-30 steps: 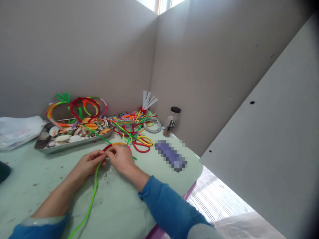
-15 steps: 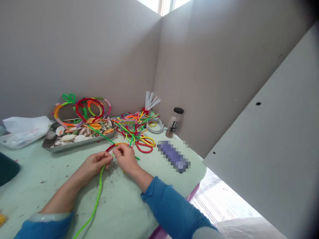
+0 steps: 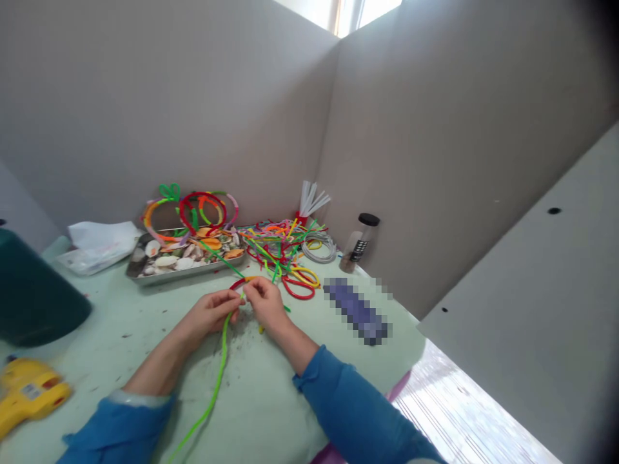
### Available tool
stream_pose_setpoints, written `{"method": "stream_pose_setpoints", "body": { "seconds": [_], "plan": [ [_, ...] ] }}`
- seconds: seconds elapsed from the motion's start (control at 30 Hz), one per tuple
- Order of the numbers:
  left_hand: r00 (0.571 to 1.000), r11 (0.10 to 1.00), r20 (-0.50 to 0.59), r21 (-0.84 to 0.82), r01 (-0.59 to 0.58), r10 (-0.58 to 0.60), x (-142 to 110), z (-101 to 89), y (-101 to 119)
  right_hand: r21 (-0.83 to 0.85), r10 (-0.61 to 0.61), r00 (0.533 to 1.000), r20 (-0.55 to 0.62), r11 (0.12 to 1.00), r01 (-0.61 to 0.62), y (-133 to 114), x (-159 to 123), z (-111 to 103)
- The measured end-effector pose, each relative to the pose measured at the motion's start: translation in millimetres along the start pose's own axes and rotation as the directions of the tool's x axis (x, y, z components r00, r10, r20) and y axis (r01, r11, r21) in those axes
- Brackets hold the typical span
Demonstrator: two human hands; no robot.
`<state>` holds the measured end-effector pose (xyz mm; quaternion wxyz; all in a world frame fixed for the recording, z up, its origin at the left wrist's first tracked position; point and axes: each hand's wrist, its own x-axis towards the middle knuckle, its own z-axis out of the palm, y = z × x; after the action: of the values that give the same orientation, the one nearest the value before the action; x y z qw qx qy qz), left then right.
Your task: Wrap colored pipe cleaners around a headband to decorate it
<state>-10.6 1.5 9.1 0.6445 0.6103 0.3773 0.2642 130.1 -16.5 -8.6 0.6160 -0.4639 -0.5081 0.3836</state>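
My left hand (image 3: 209, 314) and my right hand (image 3: 264, 301) meet above the pale green table (image 3: 271, 399), fingers pinched together. Both pinch the upper end of a long bright green pipe cleaner (image 3: 216, 380) that trails down the table towards me. Just behind the fingers curves a red and orange pipe cleaner loop (image 3: 238, 282); I cannot tell whether it is joined to the green one. Both forearms wear blue sleeves.
A metal tray (image 3: 145, 272) of shells carries pipe-cleaner rings (image 3: 193, 209). A tangle of coloured pipe cleaners (image 3: 283, 248) lies behind the hands, beside white sticks (image 3: 311, 198), a dark-capped bottle (image 3: 358, 243) and a blurred-out object (image 3: 356, 310). A yellow glue gun (image 3: 29, 393), dark green container (image 3: 33, 290) and plastic bag (image 3: 99, 245) lie left.
The view has swung left, bringing the glue gun and green container into sight. My hands stay pinched together on the green pipe cleaner, fingers working slightly.
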Motion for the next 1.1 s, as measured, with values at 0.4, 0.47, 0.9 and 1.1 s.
{"method": "stream_pose_setpoints", "body": {
  "seconds": [0.4, 0.47, 0.9, 1.1],
  "plan": [
    [0.989, 0.999, -0.144, -0.042, -0.021, 0.014, 0, -1.9, 4, 0.291, 0.177, 0.969, -0.173, 0.949, -0.121, -9, 5, -6],
    [0.986, 0.999, -0.169, -0.038, -0.019, 0.012, 0, -1.6, 5, 0.346, 0.172, 0.942, -0.288, 0.936, -0.065, -15, 8, -13],
    [0.990, 0.999, -0.137, 0.036, -0.017, 0.021, 4, -5.7, -2, -0.005, 0.204, 0.839, -0.504, 0.971, -0.239, -40, -91, -75],
    [0.990, 0.998, -0.142, 0.057, 0.005, 0.003, 1, -1.3, 3, 0.228, 0.493, 0.750, -0.441, 0.870, -0.437, -63, -125, -102]
  ]
}}
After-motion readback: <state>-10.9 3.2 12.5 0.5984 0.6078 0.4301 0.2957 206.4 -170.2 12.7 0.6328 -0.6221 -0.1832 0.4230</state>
